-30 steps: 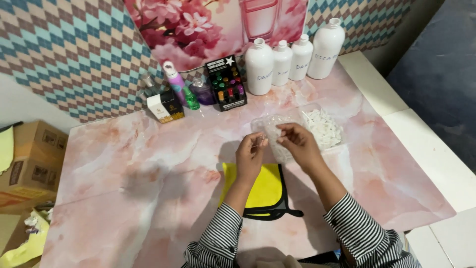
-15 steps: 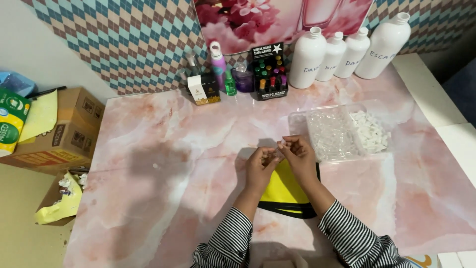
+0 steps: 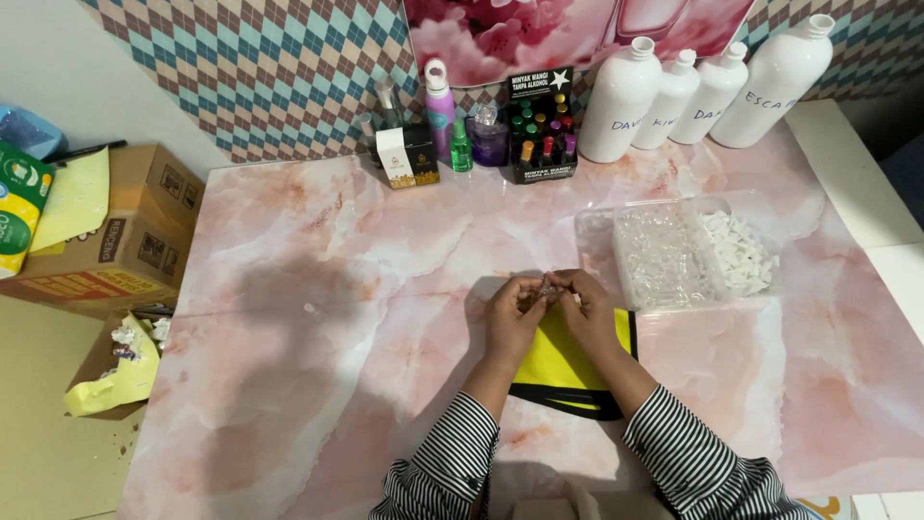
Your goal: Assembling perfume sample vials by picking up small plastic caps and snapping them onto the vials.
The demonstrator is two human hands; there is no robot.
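Note:
My left hand (image 3: 515,313) and my right hand (image 3: 587,308) meet over the pink marble table (image 3: 318,318), fingertips pinched together on a tiny clear vial (image 3: 549,286). Both wrists wear black-and-white striped sleeves. Under my hands lies a yellow cloth with a black border (image 3: 563,371). Just right of my hands stands a clear plastic tray (image 3: 664,255) with several small clear vials on its left side and small white caps (image 3: 736,250) on its right.
Three white bottles (image 3: 674,91) and a fourth stand at the back right. A black display of small coloured bottles (image 3: 541,125), a purple spray bottle (image 3: 440,106) and perfume boxes line the back wall. Cardboard boxes (image 3: 115,236) sit on the floor at left.
The view has shifted and drawn back, so my hands now sit nearer the middle. My hands have come from the tray to above the yellow cloth, pinched together.

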